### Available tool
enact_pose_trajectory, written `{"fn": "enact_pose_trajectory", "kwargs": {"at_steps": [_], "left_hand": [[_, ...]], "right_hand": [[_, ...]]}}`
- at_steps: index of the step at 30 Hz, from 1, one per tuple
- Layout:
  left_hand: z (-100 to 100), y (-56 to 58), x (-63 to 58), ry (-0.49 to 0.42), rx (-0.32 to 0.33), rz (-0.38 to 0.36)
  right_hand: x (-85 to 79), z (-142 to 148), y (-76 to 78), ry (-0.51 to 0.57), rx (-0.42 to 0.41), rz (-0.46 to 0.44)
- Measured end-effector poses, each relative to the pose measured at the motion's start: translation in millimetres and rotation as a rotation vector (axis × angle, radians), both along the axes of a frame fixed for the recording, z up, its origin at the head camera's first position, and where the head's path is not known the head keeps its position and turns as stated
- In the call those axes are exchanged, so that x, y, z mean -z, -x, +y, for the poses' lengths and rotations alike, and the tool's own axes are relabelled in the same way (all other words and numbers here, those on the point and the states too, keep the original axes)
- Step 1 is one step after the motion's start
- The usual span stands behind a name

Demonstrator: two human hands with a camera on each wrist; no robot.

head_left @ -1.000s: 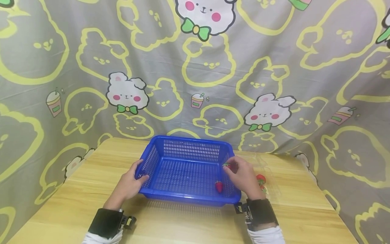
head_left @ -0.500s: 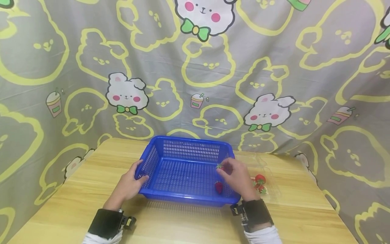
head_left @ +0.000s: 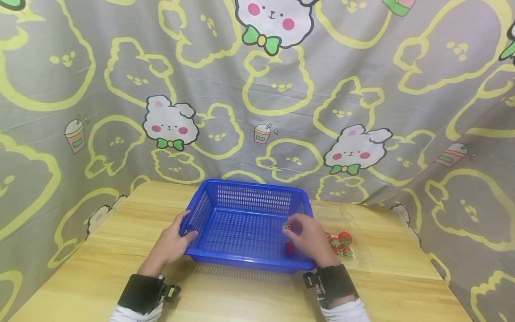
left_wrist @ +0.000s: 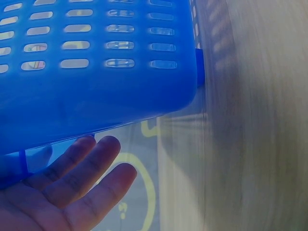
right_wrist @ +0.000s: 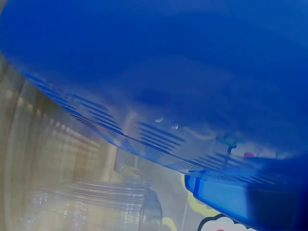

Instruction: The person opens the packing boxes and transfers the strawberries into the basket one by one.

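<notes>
A blue slotted plastic basket (head_left: 249,258) stands on the table. My left hand (head_left: 172,241) holds its left side, thumb over the rim and fingers outside; several of those fingers (left_wrist: 103,166) show against the wall in the left wrist view. Inside the basket's right end, my right hand (head_left: 311,239) pinches a red strawberry (head_left: 287,226) with a green leafy top. Below it, another strawberry (head_left: 290,248) lies on the basket floor. The right wrist view is filled mostly by the blue basket wall (right_wrist: 144,53), and the right hand does not show there.
Right of the basket, a clear plastic box (head_left: 364,257) with its lid open holds several strawberries (head_left: 342,243). The wooden table (head_left: 241,297) runs back to a grey patterned curtain (head_left: 225,76).
My right hand has moved left and slightly down into the basket with the strawberry, uncovering more strawberries in the clear box. The left hand stays on the basket's side.
</notes>
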State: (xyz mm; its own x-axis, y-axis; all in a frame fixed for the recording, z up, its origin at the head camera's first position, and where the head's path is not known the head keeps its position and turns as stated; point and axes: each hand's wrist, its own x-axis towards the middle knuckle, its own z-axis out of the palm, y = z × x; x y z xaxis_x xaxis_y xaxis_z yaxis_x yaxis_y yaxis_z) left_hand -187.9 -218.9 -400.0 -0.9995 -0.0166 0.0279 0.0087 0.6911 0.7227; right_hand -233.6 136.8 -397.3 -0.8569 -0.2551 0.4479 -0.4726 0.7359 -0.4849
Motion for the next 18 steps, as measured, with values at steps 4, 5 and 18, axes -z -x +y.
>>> {"fn": "enact_pose_trajectory", "kwargs": {"at_steps": [4,5,18], "left_hand": [[0.4,0.6,0.5,-0.004,-0.002,-0.007],[0.6,0.7,0.6,-0.003,-0.002,-0.008],[0.4,0.9,0.6,0.015,0.007,0.013]], "right_hand": [[0.9,0.2,0.0,-0.017,0.003,0.0],[1.2,0.5,0.0,-0.018,0.004,0.001],[1.8,0.7,0.7,-0.007,-0.003,0.007]]}}
